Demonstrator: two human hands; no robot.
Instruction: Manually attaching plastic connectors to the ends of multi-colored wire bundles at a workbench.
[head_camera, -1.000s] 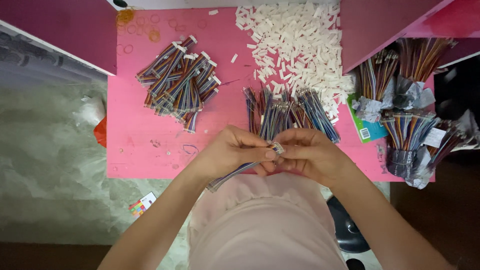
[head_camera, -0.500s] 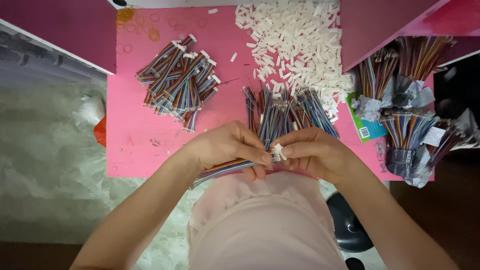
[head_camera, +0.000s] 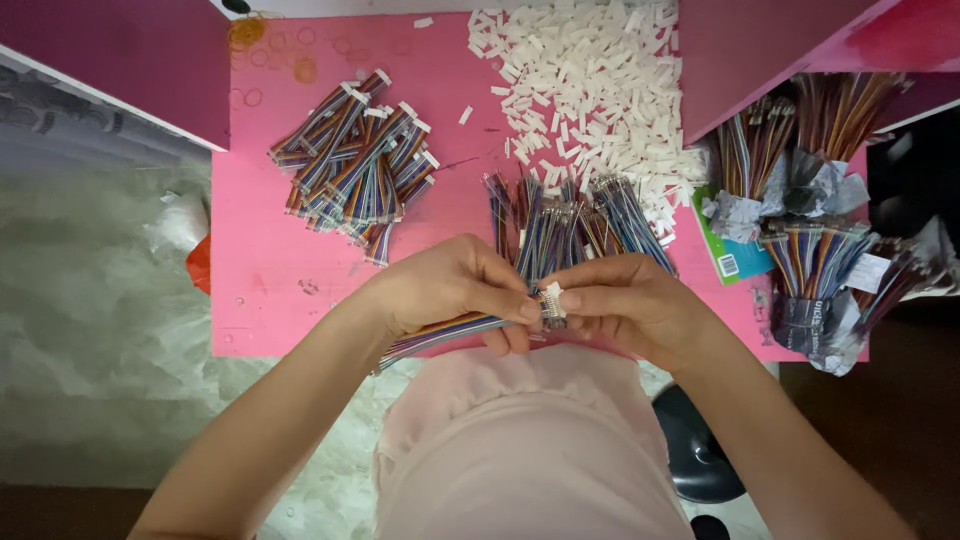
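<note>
Head view gives me the pink bench first, filling most of the frame, with my light-coloured lap pressed against its near edge. At the far side lies the big heap of white plastic connector housings; left of it sits a pile of finished cable sets, multicoloured wires already capped in white. Nearer me, in the middle, a loose row of bare wire bundles fans out just beyond my knuckles, and at the right edge stand wrapped bunches of wire in crumpled paper, next to a green card. My left hand is closed in a pinch on a rainbow ribbon cable, which trails out below my wrist over the bench edge. My right hand is closed too, thumb and forefinger pinched on a small white housing right at the cable's end, where both sets of fingertips meet. I judge this to be the seating step: the cable's terminal end is going into the housing. I cannot tell how deep it sits. The next move, I think, calls for a straight, square push with the wires kept flat.
</note>
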